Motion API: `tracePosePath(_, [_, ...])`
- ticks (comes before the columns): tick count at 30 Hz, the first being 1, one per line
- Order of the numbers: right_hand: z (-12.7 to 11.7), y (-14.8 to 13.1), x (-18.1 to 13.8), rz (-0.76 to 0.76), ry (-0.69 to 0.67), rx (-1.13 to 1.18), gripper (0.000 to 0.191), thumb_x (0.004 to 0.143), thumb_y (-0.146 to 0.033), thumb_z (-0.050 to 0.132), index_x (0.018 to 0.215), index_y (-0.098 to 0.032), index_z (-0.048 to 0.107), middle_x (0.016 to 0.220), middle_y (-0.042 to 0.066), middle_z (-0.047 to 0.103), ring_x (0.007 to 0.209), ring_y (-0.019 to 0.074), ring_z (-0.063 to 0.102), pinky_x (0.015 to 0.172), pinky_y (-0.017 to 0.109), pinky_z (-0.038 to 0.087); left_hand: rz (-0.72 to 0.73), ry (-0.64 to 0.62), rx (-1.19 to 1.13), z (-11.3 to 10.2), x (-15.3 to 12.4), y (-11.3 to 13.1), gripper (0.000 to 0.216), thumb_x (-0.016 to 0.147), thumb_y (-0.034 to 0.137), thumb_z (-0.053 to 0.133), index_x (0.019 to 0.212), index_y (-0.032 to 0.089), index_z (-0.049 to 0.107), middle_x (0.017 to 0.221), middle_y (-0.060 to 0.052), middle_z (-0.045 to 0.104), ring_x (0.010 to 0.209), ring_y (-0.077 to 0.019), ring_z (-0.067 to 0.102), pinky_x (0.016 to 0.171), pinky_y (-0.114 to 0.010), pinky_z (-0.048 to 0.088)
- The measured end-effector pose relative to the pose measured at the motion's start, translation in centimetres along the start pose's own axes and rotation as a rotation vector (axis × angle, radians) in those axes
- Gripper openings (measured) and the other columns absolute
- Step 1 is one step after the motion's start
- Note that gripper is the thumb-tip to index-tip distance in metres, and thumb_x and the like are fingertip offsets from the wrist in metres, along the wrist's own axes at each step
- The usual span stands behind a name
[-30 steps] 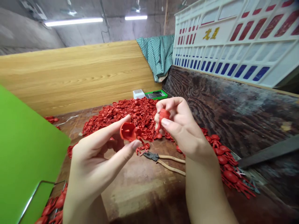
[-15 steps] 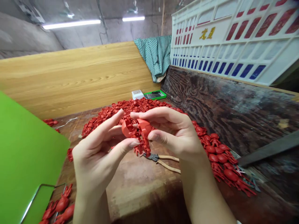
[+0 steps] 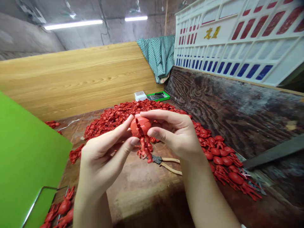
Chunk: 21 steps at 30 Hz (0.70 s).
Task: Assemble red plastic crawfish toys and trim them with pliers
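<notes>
Capsule: the two halves of the red plastic capsule (image 3: 140, 125), held well apart at first and then swung close like an open shell, now meet as one closed ball (the seam still shows).

Legs: the moulded red crayfish legs (image 3: 145, 148), first bunched between the halves, now hang below the ball from its seam.

Left: the left hand (image 3: 102, 158) has gone from cupping a single half to pressing its thumb and fingers on the ball's left side.

Right: the right hand (image 3: 173, 134) has gone from pinching a small piece to wrapping over the ball's right side, now just beside the left hand.
</notes>
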State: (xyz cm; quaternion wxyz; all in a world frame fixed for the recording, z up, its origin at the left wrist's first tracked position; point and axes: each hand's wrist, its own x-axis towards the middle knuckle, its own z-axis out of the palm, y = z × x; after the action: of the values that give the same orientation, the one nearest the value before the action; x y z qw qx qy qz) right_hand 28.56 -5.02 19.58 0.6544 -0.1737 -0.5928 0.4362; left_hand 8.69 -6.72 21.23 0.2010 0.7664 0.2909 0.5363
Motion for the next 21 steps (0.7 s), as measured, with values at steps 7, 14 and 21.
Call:
tracePosePath(7, [-0.11,-0.12,0.04,-0.015,-0.006,-0.036,0.032,0.086,-0.034,0.088,0.117,-0.028,0.083,0.118,0.003,0.084,0.109,0.024,0.08,0.097,0.038,0.068,0.0,0.039,0.019,0.34,-0.07,0.13,0.053,0.091,0.015,0.08,0.135,0.041,0.072,0.12,0.005,0.083,0.085,-0.0126,0.082,0.082,-0.02,0.068])
tracePosePath(14, [-0.58,-0.12,-0.39,0.016,-0.012,-0.078,0.035,0.086,-0.029,0.088,0.12,-0.032,0.081,0.127,0.002,0.081,0.114,0.0278,0.079,0.102,0.048,0.067,0.011,0.053,0.082,0.29,-0.02,-0.09,0.05,0.089,0.018,0.082,0.134,0.037,0.074,0.123,0.0,0.083,0.094,-0.018,0.082,0.089,-0.029,0.069])
tracePosePath(21, [0.02,-0.22,-0.48,-0.007,0.037,-0.05,0.034,0.084,-0.022,0.089,0.115,-0.033,0.083,0.127,0.0,0.081,0.118,0.0275,0.078,0.106,0.048,0.066,0.042,0.053,0.104,0.36,-0.05,-0.13,0.054,0.088,0.014,0.082,0.135,0.04,0.073,0.117,0.002,0.083,0.09,-0.0157,0.08,0.084,-0.027,0.069])
